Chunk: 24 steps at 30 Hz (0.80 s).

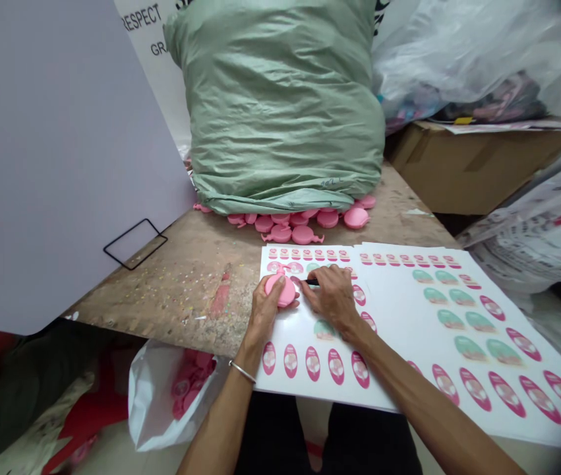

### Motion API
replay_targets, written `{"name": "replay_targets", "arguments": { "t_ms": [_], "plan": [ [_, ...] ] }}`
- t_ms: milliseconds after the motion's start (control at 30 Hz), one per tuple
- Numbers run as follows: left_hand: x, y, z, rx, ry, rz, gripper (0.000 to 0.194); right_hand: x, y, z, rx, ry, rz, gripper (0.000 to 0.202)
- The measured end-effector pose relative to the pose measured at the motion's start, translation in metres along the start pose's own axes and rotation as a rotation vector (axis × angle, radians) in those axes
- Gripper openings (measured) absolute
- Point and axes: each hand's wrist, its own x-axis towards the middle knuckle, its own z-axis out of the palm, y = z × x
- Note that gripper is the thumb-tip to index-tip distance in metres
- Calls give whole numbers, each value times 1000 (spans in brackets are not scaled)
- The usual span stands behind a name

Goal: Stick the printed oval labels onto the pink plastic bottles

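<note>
My left hand [264, 307] is closed around a round pink plastic piece [281, 291], with a small pink tab pointing away from me. Just to its right, my right hand [332, 297] grips a thin black tool [312, 282], its tip close to the pink piece. Both hands are over a white sticker sheet [293, 328] printed with pink ovals and green shapes. A second sheet [399, 316] lies to the right, partly under my right forearm.
A large green bag [285, 105] stands at the back, with pink pieces [304, 234] along its base. A white bag of pink pieces [149, 396] is below the table's left edge. A cardboard box [478, 165] sits back right; a pale panel [62, 145] rises at left.
</note>
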Motion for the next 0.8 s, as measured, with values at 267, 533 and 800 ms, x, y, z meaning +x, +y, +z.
{"name": "replay_targets", "arguments": {
  "t_ms": [267,533,800],
  "plan": [
    [-13,15,1,-165,6,1,42,14,-3,-26,452,107,292,18],
    [-40,35,11,-232,-32,-81,56,11,-48,-68,625,-55,215,18],
    [-52,36,15,-223,-5,4,53,1,-59,-70,664,-44,228,18]
  ]
}}
